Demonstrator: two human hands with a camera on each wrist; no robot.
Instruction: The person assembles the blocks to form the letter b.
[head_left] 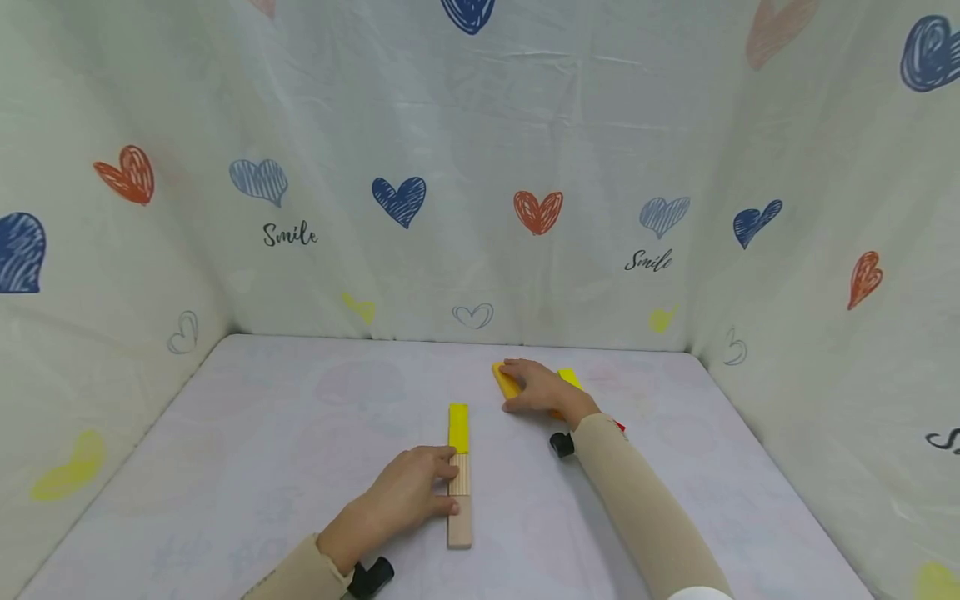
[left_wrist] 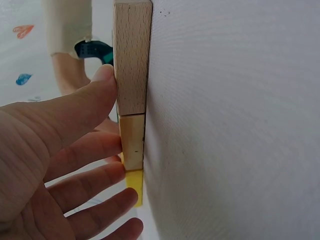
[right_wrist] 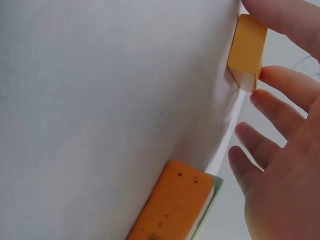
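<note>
Three blocks lie end to end in a row: a yellow block (head_left: 459,427) at the far end, a plain wood block (head_left: 463,477) in the middle and another wood block (head_left: 461,533) nearest me. Against the row's left side rest the thumb and fingertips of my left hand (head_left: 401,492), its fingers spread, as the left wrist view also shows. Farther back and to the right, my right hand (head_left: 542,387) pinches an orange-yellow block (right_wrist: 247,45) between thumb and fingers. Part of that block is hidden by the hand in the head view.
Beyond the right forearm lie a second yellow block (head_left: 568,377) and a red piece (head_left: 619,426), partly covered. An orange block (right_wrist: 172,205) with a green piece (right_wrist: 216,183) beside it shows below the right hand. Heart-printed fabric (head_left: 472,267) hangs behind the white table.
</note>
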